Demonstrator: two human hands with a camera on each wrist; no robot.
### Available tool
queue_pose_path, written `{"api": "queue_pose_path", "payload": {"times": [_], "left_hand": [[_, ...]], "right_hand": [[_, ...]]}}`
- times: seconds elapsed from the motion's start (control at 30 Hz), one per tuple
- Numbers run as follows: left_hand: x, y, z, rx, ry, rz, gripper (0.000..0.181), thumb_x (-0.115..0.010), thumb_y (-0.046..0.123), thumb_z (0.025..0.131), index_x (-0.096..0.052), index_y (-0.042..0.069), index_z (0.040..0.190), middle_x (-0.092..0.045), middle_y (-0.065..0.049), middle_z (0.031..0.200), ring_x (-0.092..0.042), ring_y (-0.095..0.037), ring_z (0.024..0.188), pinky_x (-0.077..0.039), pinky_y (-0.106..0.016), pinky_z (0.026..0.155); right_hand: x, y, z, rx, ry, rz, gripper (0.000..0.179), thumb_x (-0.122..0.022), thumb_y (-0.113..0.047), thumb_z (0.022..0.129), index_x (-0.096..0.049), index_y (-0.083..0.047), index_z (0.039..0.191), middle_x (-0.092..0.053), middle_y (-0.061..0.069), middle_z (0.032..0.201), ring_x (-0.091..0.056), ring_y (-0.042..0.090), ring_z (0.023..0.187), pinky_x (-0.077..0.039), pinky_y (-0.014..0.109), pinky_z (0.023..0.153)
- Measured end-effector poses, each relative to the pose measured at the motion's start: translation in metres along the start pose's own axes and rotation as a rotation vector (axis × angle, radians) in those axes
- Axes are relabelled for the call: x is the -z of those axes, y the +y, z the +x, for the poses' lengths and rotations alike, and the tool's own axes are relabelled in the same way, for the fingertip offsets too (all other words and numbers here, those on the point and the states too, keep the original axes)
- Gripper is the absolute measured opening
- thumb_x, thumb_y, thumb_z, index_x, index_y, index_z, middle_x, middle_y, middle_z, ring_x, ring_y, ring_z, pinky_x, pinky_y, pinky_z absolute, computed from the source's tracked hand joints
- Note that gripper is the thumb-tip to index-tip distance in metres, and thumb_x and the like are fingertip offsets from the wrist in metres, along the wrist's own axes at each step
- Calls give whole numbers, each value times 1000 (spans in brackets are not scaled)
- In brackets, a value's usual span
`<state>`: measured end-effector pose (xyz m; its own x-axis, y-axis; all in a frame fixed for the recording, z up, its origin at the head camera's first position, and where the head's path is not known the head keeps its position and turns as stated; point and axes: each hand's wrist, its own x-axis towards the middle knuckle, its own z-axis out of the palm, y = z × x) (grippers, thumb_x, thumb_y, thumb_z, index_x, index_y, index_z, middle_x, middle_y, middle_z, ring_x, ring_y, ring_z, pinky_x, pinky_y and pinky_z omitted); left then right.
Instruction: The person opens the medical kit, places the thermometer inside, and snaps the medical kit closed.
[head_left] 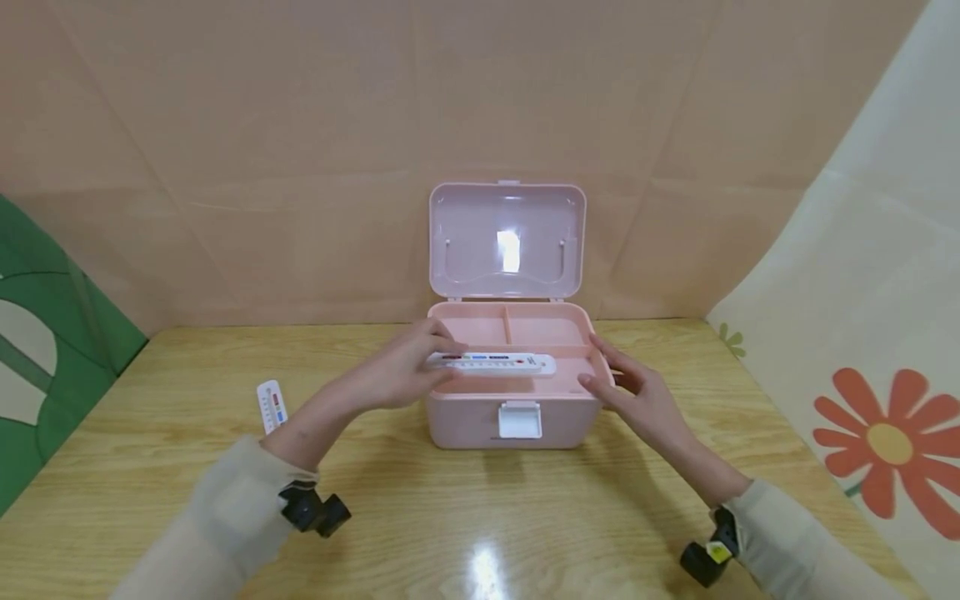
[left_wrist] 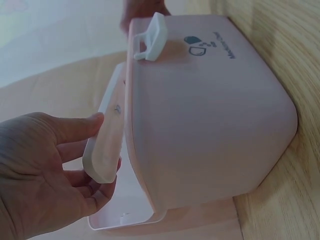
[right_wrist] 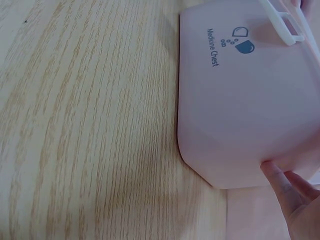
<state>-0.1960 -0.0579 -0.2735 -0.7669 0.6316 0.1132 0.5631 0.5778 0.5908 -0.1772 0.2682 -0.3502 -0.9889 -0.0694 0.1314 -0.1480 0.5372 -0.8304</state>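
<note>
A pink medicine box (head_left: pixel 465 423), lettered "Medicine Chest", stands on the table with its lid (head_left: pixel 472 242) raised. My left hand (head_left: pixel 411 367) pinches a white thermometer (head_left: pixel 498 363) by its left end, thumb on the near side. In the left wrist view the thermometer (left_wrist: pixel 102 150) slants at the box's opening, just above the compartment tray (head_left: pixel 547 325) in the head view. At the box's right side my right hand (head_left: pixel 637 396) grips the rim, thumb over the edge. A fingertip (right_wrist: pixel 270 167) touches the box's side wall in the right wrist view.
A second white thermometer (head_left: pixel 271 404) lies on the wooden table (head_left: pixel 420 517) at the left, partly hidden by my left forearm. A white latch (head_left: pixel 520 420) hangs on the box front. Behind stands a tan cloth backdrop (head_left: pixel 315 167), with a flowered cloth (head_left: pixel 892 333) at the right.
</note>
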Motion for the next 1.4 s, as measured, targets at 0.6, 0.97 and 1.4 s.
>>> {"api": "queue_pose_path", "payload": {"times": [0.6, 0.97, 1.4], "left_hand": [[-12, 2, 11, -40, -42, 7, 31, -62, 11, 92, -65, -4, 118, -59, -11, 108, -54, -23, 102, -46, -36, 91], [-17, 1, 15, -87, -45, 7, 31, -62, 11, 92, -65, -6, 117, -59, -12, 104, -55, -22, 99, -46, -34, 88], [-21, 3, 23, -28, -23, 11, 27, -67, 9, 86, -70, -5, 108, -68, -13, 101, -60, -22, 95, -49, -32, 83]], "right_hand": [[1, -1, -2, -25, 2, -9, 63, -62, -37, 93, -36, -24, 148, -34, 13, 154, -55, 36, 114, -55, 20, 73], [1, -2, -3, -30, 1, -7, 63, -62, -37, 92, -36, -26, 148, -34, 12, 153, -55, 35, 114, -54, 19, 73], [1, -4, -3, -27, -1, -16, 63, -62, -38, 92, -37, -27, 148, -35, 12, 153, -55, 34, 112, -56, 23, 75]]}}
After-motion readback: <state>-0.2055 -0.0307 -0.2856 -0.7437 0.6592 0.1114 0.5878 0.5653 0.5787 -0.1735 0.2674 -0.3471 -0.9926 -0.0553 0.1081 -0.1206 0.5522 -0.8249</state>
